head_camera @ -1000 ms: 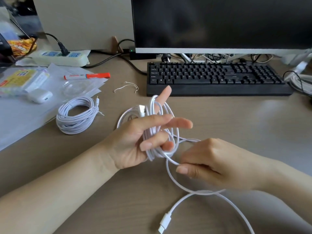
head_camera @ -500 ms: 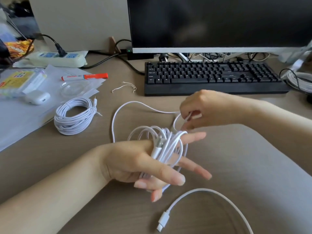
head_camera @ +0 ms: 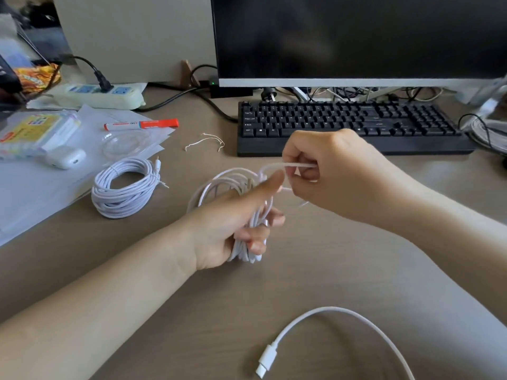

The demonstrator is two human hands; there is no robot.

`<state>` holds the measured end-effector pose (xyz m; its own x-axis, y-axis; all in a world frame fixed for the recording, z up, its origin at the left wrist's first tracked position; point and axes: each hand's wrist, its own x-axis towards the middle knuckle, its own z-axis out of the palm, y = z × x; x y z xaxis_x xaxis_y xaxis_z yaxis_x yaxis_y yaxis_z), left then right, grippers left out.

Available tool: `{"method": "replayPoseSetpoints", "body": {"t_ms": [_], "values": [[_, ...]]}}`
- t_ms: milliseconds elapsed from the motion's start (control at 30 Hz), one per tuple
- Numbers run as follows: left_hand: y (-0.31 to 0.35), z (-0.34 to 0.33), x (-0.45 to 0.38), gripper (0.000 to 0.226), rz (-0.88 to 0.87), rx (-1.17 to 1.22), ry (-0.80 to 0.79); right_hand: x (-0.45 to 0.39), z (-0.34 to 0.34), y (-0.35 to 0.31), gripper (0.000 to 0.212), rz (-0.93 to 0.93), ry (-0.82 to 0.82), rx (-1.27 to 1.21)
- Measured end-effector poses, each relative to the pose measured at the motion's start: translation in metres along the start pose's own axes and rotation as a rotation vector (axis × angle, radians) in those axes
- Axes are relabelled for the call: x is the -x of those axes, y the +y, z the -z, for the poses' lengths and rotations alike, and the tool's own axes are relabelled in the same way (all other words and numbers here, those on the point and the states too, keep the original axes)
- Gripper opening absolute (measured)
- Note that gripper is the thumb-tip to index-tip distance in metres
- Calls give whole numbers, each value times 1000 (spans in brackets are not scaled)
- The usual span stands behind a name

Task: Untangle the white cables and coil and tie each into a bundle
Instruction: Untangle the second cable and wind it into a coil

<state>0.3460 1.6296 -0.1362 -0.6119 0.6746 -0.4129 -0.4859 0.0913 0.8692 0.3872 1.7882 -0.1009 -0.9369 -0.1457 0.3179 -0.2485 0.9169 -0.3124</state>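
Nearest the viewer, below both grips, the loose free end of a thin white cable with a white plug (head_camera: 265, 362) is seen lying on the brown wooden desk (head_camera: 343, 270). Above it, a half-wound coil of white cable (head_camera: 247, 215) is clasped by the curled fingers of the left hand (head_camera: 233, 223). Just beyond, one strand is pinched by the right hand (head_camera: 323, 171). To the left of the grips, a finished white cable bundle (head_camera: 124, 187) is laid. Farthest, a black keyboard (head_camera: 351, 124) is shown. A slackened clasp is judged likely to spill the loops.
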Motion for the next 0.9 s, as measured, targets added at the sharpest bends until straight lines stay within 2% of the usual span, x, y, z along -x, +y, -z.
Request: {"method": "replayPoseSetpoints", "body": {"t_ms": [100, 200, 233, 300, 367, 400, 600, 700, 800, 900], "values": [[11, -1, -5, 30, -88, 78, 36, 10, 1, -14, 19, 23, 37, -97], [21, 6, -5, 19, -118, 227, -44, 17, -4, -19, 19, 20, 24, -114], [22, 9, -4, 24, -114, 273, -86, 20, -7, -19, 21, 18, 13, -117], [20, 14, -3, 48, -118, 331, -158, 27, -12, -21, 24, 12, -9, -113], [16, 14, -4, 87, -119, 316, -143, 34, -19, -23, 31, 15, -33, -70], [13, 11, -5, 95, -123, 294, -119, 37, -22, -26, 33, 26, -39, -27], [2, 1, -10, 82, -222, 237, 34, 48, -37, -33, 29, 94, 43, 132], [3, 1, -8, 74, -239, 234, 24, 49, -39, -33, 25, 119, 63, 130], [6, 3, -7, 68, -227, 285, 46, 50, -42, -31, 35, 133, 48, 120], [10, 7, -7, 65, -230, 348, -42, 52, -48, -24, 29, 196, -2, 96]]}}
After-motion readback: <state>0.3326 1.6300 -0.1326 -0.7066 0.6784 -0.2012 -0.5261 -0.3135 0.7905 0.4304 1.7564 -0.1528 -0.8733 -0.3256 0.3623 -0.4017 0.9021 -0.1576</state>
